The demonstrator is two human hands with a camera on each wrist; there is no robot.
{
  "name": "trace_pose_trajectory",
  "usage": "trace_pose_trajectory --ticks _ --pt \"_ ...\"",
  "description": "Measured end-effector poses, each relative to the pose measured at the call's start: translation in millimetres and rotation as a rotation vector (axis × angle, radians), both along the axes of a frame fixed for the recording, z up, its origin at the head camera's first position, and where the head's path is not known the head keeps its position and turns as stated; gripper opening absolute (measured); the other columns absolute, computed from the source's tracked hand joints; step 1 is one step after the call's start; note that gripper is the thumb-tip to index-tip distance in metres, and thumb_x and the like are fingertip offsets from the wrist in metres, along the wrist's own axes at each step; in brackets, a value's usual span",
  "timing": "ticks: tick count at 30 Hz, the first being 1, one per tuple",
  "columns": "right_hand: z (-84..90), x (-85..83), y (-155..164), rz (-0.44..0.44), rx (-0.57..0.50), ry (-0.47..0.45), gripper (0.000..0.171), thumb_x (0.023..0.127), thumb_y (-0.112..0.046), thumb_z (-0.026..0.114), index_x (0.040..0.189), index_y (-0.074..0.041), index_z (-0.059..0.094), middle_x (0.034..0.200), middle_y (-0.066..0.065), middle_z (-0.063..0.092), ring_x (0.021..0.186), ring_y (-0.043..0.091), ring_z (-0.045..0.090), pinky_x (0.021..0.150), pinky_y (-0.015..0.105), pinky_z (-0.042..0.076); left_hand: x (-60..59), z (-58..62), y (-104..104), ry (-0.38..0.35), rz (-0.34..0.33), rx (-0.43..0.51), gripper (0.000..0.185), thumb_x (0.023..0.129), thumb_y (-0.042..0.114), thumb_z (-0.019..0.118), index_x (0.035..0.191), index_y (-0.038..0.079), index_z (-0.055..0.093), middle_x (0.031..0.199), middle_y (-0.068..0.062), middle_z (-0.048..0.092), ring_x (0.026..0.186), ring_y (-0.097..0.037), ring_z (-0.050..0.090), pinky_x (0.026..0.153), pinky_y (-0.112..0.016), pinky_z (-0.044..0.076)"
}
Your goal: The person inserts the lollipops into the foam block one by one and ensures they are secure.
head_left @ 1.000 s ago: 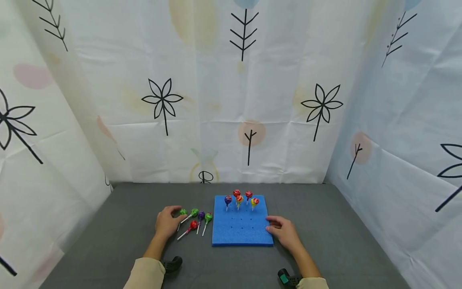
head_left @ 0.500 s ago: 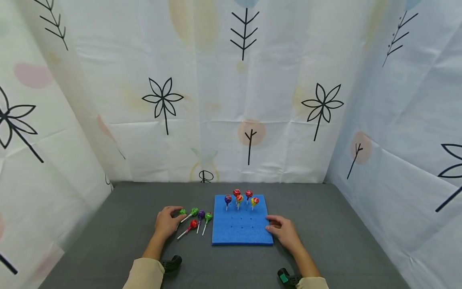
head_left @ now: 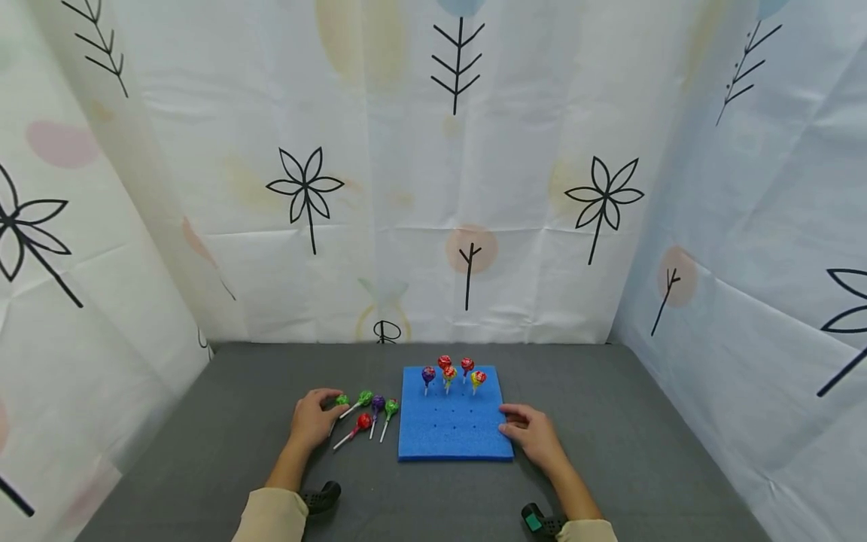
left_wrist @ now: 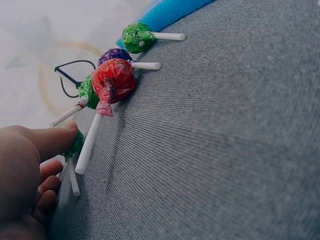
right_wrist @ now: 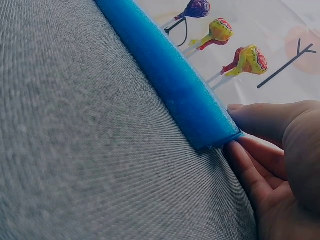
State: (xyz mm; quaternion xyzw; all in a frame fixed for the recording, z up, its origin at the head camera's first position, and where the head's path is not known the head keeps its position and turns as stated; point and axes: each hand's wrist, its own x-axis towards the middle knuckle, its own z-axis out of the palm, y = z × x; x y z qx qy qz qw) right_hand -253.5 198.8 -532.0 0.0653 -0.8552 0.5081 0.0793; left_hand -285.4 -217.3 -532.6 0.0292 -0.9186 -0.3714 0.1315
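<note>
- While the right hand (head_left: 535, 436) rested at the right edge of the blue foam board (head_left: 452, 429), its thumb lay on top and its fingers (right_wrist: 250, 175) curled against the side, holding it.
- The left hand (head_left: 313, 418) pinched the leftmost green lollipop (head_left: 342, 399), which lay on the grey table (head_left: 203, 436) just left of the board.
- Four more loose lollipops (head_left: 372, 412) lay between that hand and the board.
- Five lollipops (head_left: 450, 373) stood upright along the board's far edge.
</note>
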Motion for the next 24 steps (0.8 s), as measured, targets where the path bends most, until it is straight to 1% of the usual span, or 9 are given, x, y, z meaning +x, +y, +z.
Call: trace_pose_trajectory --ticks 4,7,10,14,17,20,24 --pt "0.7 -0.4 -0.6 -0.004 0.004 -0.013 0.029 0.085 -0.002 0.073 0.114 -0.002 0.069 0.11 0.01 0.067 0.098 0.024 0.063 0.085 0.039 0.052 -1.1 -0.2 -0.7 -0.007 0.009 0.015 0.032 0.085 0.018 0.075 0.112 0.002 0.069 0.12 -0.023 0.059 0.105 -0.039 0.052 0.087 -0.055 0.041" --pt "0.9 -1.3 -1.0 -0.005 0.008 -0.013 0.029 0.085 -0.001 0.072 0.115 -0.001 0.068 0.111 0.011 0.067 0.098 0.024 0.063 0.085 0.04 0.052 -1.1 0.2 0.2 -0.014 0.029 0.048 0.033 0.087 0.018 0.073 0.115 0.002 0.068 0.118 -0.021 0.059 0.103 -0.036 0.053 0.086 -0.053 0.041" --pt "1.0 -1.8 -0.9 -0.007 0.012 -0.014 0.029 0.085 -0.001 0.072 0.114 -0.002 0.069 0.111 0.011 0.067 0.098 0.024 0.063 0.085 0.04 0.052 -0.6 0.3 1.2 -0.014 0.054 0.084 0.033 0.09 0.017 0.07 0.118 0.001 0.066 0.112 -0.019 0.06 0.099 -0.033 0.054 0.083 -0.051 0.042" --pt "1.3 -1.5 -0.5 -0.006 0.018 -0.015 0.029 0.085 -0.001 0.073 0.114 -0.002 0.069 0.111 0.011 0.067 0.098 0.025 0.063 0.085 0.04 0.052 0.8 1.7 2.4 -0.004 0.071 0.119 0.032 0.091 0.016 0.068 0.119 0.001 0.065 0.103 -0.016 0.059 0.093 -0.032 0.054 0.079 -0.047 0.041" --pt "1.1 -1.3 -0.2 -0.006 0.022 -0.014 0.029 0.085 -0.001 0.073 0.114 -0.002 0.069 0.111 0.011 0.067 0.098 0.024 0.063 0.084 0.039 0.052 1.4 1.8 2.8 0.006 0.077 0.131 0.031 0.092 0.015 0.067 0.119 0.0 0.064 0.099 -0.015 0.059 0.09 -0.03 0.053 0.076 -0.043 0.039" --pt "0.8 -1.0 -0.2 -0.001 0.019 -0.004 0.029 0.085 -0.001 0.073 0.114 -0.001 0.069 0.11 0.011 0.067 0.097 0.024 0.063 0.084 0.039 0.052 1.0 1.0 2.4 0.035 0.093 0.154 0.03 0.092 0.014 0.067 0.118 0.0 0.065 0.097 -0.015 0.06 0.089 -0.029 0.054 0.075 -0.041 0.039" --pt "0.3 -0.9 -0.6 0.006 0.009 0.005 0.029 0.085 -0.002 0.073 0.114 0.0 0.068 0.11 0.013 0.067 0.097 0.025 0.064 0.084 0.039 0.052 0.4 1.0 0.4 0.083 0.117 0.229 0.032 0.091 0.012 0.067 0.12 -0.001 0.064 0.1 -0.019 0.063 0.092 -0.03 0.057 0.077 -0.039 0.041"
